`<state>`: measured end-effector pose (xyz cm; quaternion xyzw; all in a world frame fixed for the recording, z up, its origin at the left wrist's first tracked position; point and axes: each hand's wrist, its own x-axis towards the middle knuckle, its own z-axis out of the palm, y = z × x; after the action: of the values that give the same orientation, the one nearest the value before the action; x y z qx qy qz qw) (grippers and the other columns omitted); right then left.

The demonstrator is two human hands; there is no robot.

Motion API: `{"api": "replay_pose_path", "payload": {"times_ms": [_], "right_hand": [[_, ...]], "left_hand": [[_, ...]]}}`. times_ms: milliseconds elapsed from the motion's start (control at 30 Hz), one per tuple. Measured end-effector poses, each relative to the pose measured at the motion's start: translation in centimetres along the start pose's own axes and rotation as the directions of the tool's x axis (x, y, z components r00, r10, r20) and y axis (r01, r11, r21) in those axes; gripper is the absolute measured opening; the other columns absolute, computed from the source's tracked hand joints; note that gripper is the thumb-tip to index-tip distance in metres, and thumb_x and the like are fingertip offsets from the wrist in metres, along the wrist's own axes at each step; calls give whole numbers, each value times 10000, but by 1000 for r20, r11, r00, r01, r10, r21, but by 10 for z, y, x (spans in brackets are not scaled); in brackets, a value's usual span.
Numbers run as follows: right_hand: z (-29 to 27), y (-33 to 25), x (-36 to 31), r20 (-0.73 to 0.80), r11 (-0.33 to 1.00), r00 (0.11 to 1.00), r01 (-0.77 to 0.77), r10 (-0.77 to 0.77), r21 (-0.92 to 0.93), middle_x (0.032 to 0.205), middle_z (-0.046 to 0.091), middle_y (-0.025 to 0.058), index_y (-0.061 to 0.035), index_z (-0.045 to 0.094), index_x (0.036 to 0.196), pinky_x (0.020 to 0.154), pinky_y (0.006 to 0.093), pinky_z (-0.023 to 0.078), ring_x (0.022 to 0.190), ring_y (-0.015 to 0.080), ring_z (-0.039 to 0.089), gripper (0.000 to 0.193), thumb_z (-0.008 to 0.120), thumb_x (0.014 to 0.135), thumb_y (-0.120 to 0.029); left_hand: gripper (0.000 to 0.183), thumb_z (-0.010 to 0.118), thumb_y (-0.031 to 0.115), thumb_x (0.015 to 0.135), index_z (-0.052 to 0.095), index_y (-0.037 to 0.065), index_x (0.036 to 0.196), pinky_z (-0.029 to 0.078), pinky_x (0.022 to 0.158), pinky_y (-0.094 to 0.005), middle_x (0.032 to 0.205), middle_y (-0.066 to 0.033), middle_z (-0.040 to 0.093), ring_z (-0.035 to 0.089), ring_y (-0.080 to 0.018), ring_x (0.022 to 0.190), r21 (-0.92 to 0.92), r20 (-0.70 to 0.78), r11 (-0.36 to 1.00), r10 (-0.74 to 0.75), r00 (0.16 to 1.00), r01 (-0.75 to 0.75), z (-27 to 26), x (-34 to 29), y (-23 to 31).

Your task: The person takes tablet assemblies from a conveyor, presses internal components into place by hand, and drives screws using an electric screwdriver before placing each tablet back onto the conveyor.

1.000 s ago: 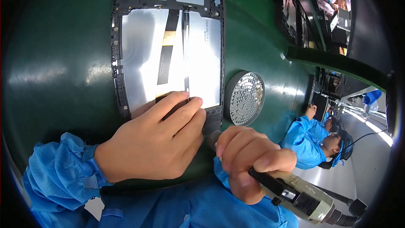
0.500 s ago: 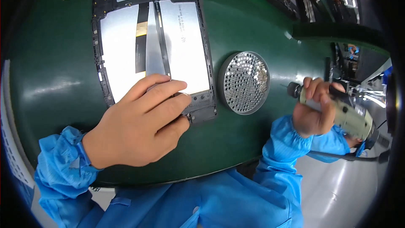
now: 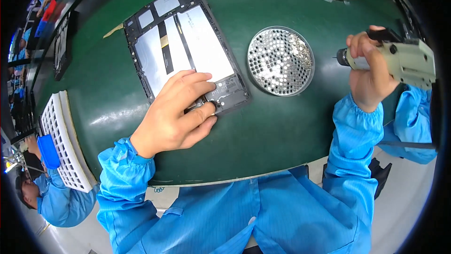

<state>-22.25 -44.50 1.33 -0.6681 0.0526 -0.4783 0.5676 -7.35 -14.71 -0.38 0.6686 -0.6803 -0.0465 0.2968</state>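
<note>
An opened tablet [image 3: 211, 57], with a black frame, silvery plates and dark flat ribbon cables, lies at an angle on the green tabletop. My left hand [image 3: 171, 115] rests over its near end, fingers bent and pressed on the lower edge. What lies under the palm is hidden. To the right stands a round dish [image 3: 280, 61] full of holes, with small shiny screws heaped toward its upper right. Farther right, my right hand [image 3: 371, 73] is wrapped round a pale green electric screwdriver [image 3: 411, 64]. Its bit points left toward the dish and touches nothing.
A white grid tray [image 3: 66, 141] stands at the table's left edge, with a blue piece [image 3: 49, 151] by it. A co-worker in blue [image 3: 66, 202] sits beyond. Dark equipment [image 3: 399, 7] stands at the far right. A tan strip [image 3: 112, 30] sticks out beside the tablet.
The whole view has shifted, bringing the left-hand tray and co-worker into sight. My right hand and the screwdriver have moved away from the dish. My left hand stays on the tablet's near end.
</note>
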Motion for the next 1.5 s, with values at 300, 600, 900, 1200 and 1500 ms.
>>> {"api": "replay_pose_path", "payload": {"times_ms": [300, 600, 900, 1200, 1500], "right_hand": [[-3, 5, 3, -68, 992, 996, -68, 61, -106, 756, 570, 98, 74, 553, 1021, 636, 396, 475, 596, 184, 522, 255, 544, 769, 40], [-16, 8, 5, -149, 974, 979, -165, 142, -153, 766, 606, 43, 30, 595, 921, 634, 304, 480, 649, 133, 567, 173, 614, 755, -16], [-11, -3, 2, -139, 963, 969, -224, 205, -146, 794, 615, 17, 9, 606, 907, 674, 253, 470, 732, 94, 575, 163, 637, 747, -1], [-9, -3, 14, -145, 965, 973, -201, 177, -169, 762, 630, 48, 8, 619, 974, 644, 262, 483, 703, 85, 583, 256, 659, 722, -23], [-13, -2, 9, -135, 955, 985, -139, 106, -263, 812, 684, 85, -7, 612, 970, 690, 283, 518, 754, 138, 667, 278, 672, 698, -18]], "left_hand": [[430, 771, 14, 605, 646, 18, 1017, 399, 982, -571, 1122, -177, 585, 534, -406, 1156, 308, 6, 947, -101, 995, 94, 7, -12, 32], [314, 692, -6, 725, 644, -12, 1036, 412, 1001, -484, 1149, -146, 624, 556, -331, 1156, 596, -117, 769, -202, 972, 232, -7, 18, -22], [312, 684, 103, 708, 633, -23, 990, 463, 902, -418, 1098, -170, 607, 578, -338, 1022, 668, -271, 669, -190, 944, 326, -26, 90, -150], [538, 721, 206, 753, 554, 27, 1232, 444, 990, -404, 1306, -218, 468, 472, -378, 1211, 301, -210, 924, -176, 962, 234, 42, 228, -154], [511, 652, 93, 683, 529, 83, 1179, 526, 832, -440, 1264, -113, 543, 543, -322, 1151, 644, -274, 673, -241, 931, 363, 49, 270, -165]]}}
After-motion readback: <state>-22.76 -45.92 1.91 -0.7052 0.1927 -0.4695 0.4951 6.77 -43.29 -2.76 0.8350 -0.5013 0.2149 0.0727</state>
